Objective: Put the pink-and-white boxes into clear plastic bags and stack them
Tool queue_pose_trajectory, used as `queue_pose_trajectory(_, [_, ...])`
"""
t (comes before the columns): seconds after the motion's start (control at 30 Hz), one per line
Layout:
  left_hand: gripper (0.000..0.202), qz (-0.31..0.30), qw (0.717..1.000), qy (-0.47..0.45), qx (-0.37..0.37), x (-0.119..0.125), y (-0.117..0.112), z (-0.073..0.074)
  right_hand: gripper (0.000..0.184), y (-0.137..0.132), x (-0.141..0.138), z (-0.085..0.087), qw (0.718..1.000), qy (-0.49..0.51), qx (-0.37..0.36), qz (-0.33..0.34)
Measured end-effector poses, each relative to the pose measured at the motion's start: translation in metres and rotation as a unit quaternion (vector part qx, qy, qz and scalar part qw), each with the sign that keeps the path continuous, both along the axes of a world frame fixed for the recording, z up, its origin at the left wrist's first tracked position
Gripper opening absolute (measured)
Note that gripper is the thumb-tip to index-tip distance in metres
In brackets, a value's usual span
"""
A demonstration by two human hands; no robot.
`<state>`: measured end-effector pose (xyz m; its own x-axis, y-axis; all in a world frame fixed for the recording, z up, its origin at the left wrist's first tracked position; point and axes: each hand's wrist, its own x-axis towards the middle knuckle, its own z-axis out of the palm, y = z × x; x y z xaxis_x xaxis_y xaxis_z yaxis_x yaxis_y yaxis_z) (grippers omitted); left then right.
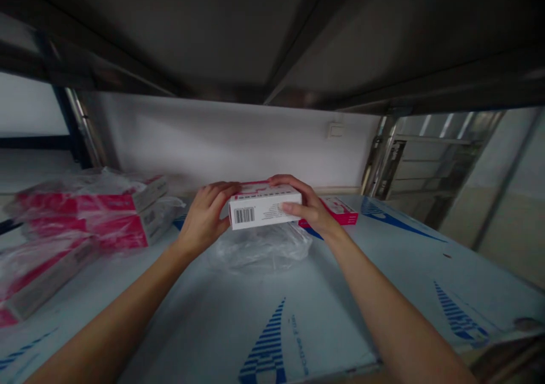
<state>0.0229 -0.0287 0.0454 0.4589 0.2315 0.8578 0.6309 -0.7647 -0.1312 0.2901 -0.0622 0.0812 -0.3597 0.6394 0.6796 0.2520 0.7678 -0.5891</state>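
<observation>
My left hand (208, 216) and my right hand (309, 205) grip the two ends of a white and red carton (264, 205). Its barcode side faces me, and it is held just above the shelf. Crumpled clear plastic wrap (259, 249) lies directly below the carton, near both hands. Past my right hand, a smaller red and white box (340, 211) lies flat, partly hidden by my fingers.
Plastic-wrapped red and white cartons (85, 213) are piled at the left on a shelf lined with a blue-printed white sheet (383, 293). A metal shelf above (255, 32) limits headroom. Metal uprights (378, 157) stand at the back right, before a white wall (221, 140).
</observation>
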Motion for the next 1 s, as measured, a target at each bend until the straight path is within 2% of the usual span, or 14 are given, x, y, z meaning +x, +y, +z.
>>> queue_pose_trajectory(0.07, [0.047, 0.033, 0.999, 0.013, 0.035, -0.005, 0.004, 0.002, 0.05, -0.001, -0.004, 0.0, 0.995, -0.056, 0.072, -0.04])
queue_pose_trajectory(0.2, [0.043, 0.048, 0.989, 0.007, 0.14, -0.012, 0.013, 0.005, 0.099, 0.003, -0.009, -0.005, 0.968, -0.146, 0.194, -0.062])
queue_pose_trajectory(0.27, [0.043, 0.054, 0.987, -0.004, 0.153, -0.014, 0.015, 0.004, 0.107, 0.005, -0.008, -0.007, 0.958, -0.171, 0.221, -0.067])
queue_pose_trajectory(0.33, [0.044, 0.056, 0.988, -0.014, 0.142, -0.015, 0.015, 0.003, 0.103, 0.006, -0.007, -0.009, 0.95, -0.182, 0.24, -0.078])
queue_pose_trajectory(0.53, [0.043, 0.03, 0.994, -0.022, 0.1, -0.013, 0.012, 0.003, 0.07, 0.008, -0.004, -0.009, 0.937, -0.152, 0.29, -0.118])
queue_pose_trajectory(0.63, [0.052, 0.006, 0.999, -0.042, 0.015, -0.008, 0.011, 0.002, 0.061, 0.01, -0.004, -0.009, 0.957, -0.097, 0.243, -0.128])
queue_pose_trajectory(0.7, [0.061, -0.024, 0.995, -0.073, -0.06, -0.003, 0.008, 0.0, 0.058, 0.011, -0.005, -0.01, 0.975, -0.038, 0.174, -0.132])
queue_pose_trajectory(0.77, [0.061, -0.078, 0.98, -0.115, -0.142, 0.004, 0.004, -0.001, 0.059, 0.012, -0.006, -0.011, 0.987, 0.028, 0.101, -0.119])
queue_pose_trajectory(0.87, [0.054, -0.189, 0.92, -0.189, -0.285, 0.014, -0.002, 0.001, 0.053, 0.014, -0.008, -0.012, 0.993, 0.094, -0.004, -0.073])
queue_pose_trajectory(0.93, [0.055, -0.243, 0.859, -0.243, -0.379, 0.017, -0.004, 0.003, 0.048, 0.015, -0.011, -0.013, 0.989, 0.115, -0.082, -0.034])
queue_pose_trajectory(1.0, [0.064, -0.271, 0.799, -0.29, -0.452, 0.016, -0.003, 0.005, 0.049, 0.016, -0.014, -0.013, 0.981, 0.123, -0.149, 0.0])
